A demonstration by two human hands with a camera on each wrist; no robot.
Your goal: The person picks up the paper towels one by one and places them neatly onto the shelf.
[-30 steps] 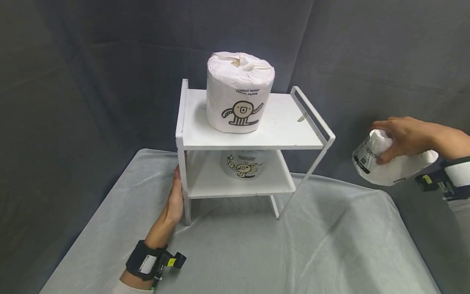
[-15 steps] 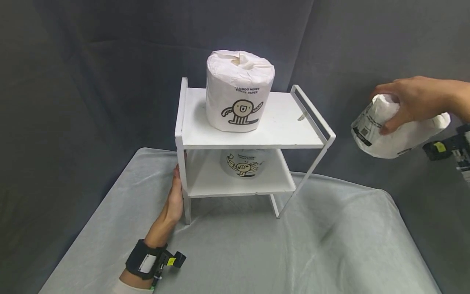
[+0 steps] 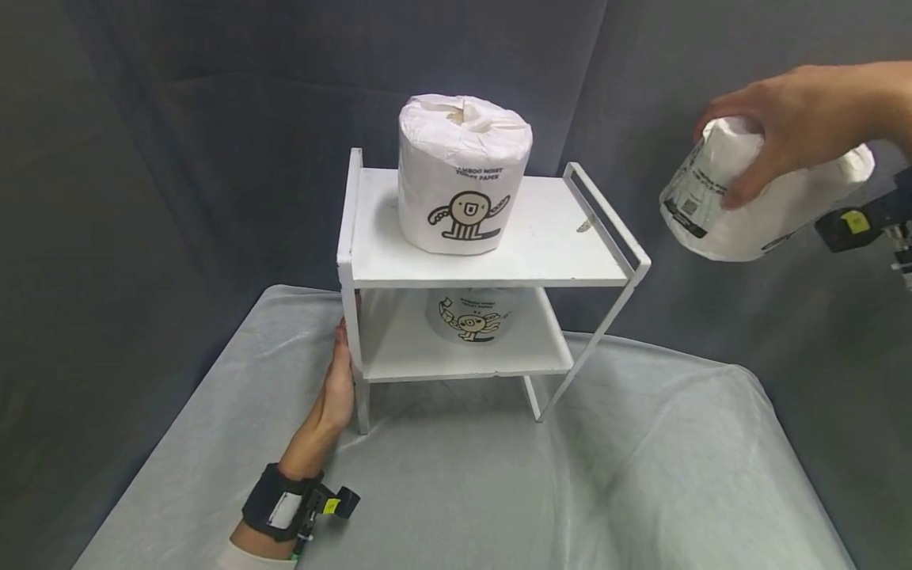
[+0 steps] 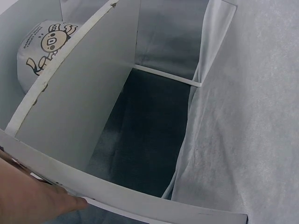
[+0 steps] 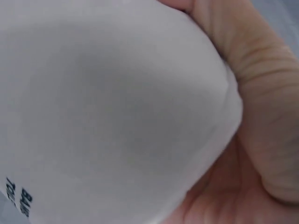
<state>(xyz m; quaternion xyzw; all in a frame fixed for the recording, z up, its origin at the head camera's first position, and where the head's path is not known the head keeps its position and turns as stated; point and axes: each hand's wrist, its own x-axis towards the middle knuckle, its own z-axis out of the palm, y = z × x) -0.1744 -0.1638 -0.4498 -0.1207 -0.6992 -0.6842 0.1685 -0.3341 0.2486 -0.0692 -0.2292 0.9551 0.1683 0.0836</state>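
Note:
Out to the right of a white two-tier shelf [image 3: 556,237], my right hand [image 3: 805,119] grips a paper-wrapped toilet roll [image 3: 777,206] from above, tilted in the air. In the right wrist view its white wrapper [image 5: 117,112] fills most of the picture beside my thumb and palm. My left hand [image 3: 336,388] rests against the shelf's left side frame, its fingertips partly hidden behind the post. A second wrapped toilet roll [image 3: 456,206] stands upright on the top tier, left of the middle. Another toilet roll [image 3: 470,317] sits on the lower tier, its top hidden by the upper board.
The shelf stands on a table draped in a grey cloth [image 3: 463,491]. Dark grey curtains [image 3: 214,158] hang behind and at both sides. A raised rail [image 3: 606,222] edges the top tier on the right.
My right hand has lifted the toilet roll steadily upward, then slightly left as well, beyond the shelf's right side. My left hand stays at the shelf's left frame.

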